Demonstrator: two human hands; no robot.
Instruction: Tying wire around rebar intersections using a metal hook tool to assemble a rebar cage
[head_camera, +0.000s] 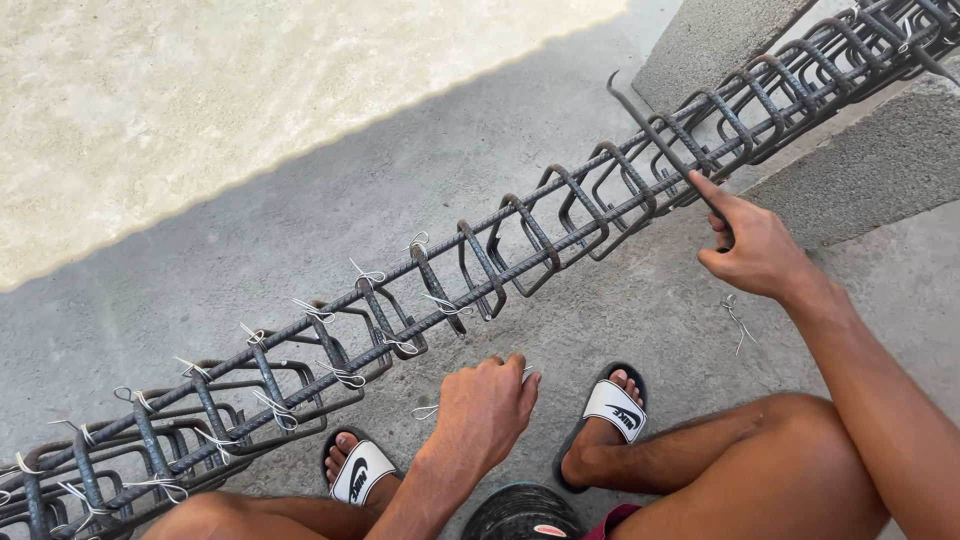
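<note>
The rebar cage (480, 265) lies on the concrete floor (640, 310), its long axis running from lower left to upper right. The right hand (755, 250) closes its grip on a hooked metal tool (665, 140) whose tip points up-left. The left hand (485, 405) pinches a thin tie wire (428, 411) beside the cage.

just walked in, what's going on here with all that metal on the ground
A seated person works on a long rebar cage lying across the concrete floor. The right hand holds a hooked metal tool against the cage. The left hand pinches thin tie wire. Several stirrups at the left are already wire-tied.
</note>
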